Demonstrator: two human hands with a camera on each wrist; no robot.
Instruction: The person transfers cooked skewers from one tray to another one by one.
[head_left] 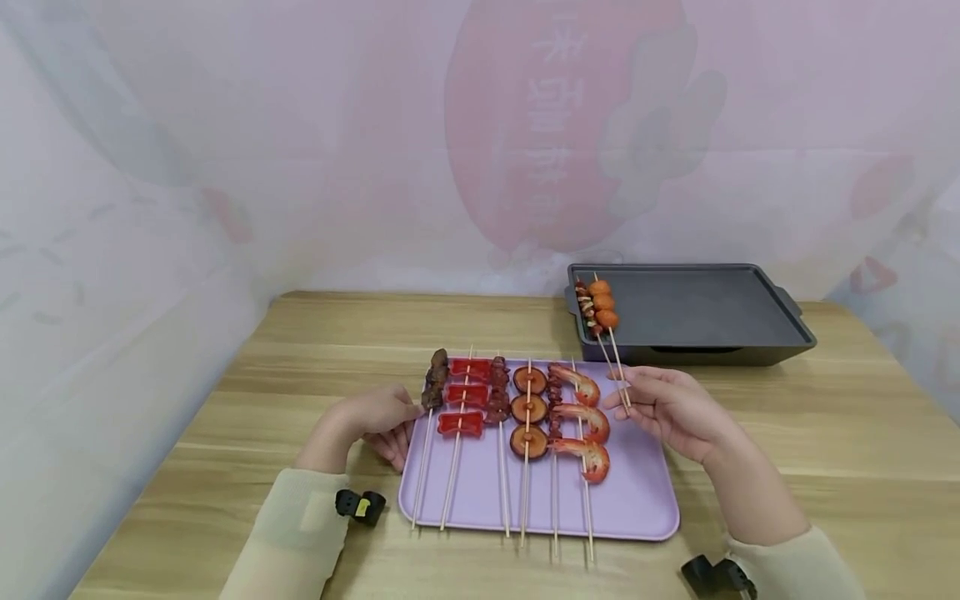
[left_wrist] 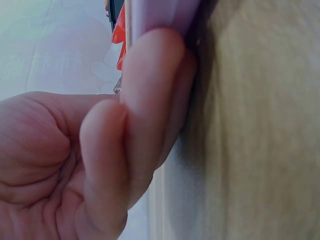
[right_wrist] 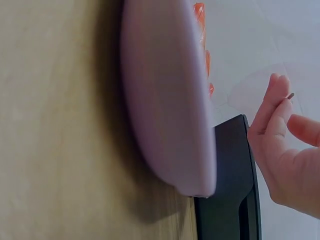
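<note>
My left hand [head_left: 384,421] holds the left rim of the lilac tray [head_left: 630,500], thumb at the top edge and fingers against its side in the left wrist view. Across the tray lie skewers of dark meat [head_left: 435,379], red pieces [head_left: 467,394], reddish meat [head_left: 498,392], mushroom slices [head_left: 529,408], small dark-red pieces [head_left: 555,400] and shrimp [head_left: 583,417]. My right hand [head_left: 678,408] is at the stick ends of an orange-ball skewer [head_left: 603,303] and a mixed skewer [head_left: 586,307]. Its thumb stands apart from the fingers in the right wrist view, beside a stick tip [right_wrist: 291,95].
The dark grill pan [head_left: 697,304] stands behind the tray to the right, with the orange-ball and mixed skewers at its left end, sticks overhanging its front. The wooden table [head_left: 337,325] meets a printed pale cloth [head_left: 360,208] at the back.
</note>
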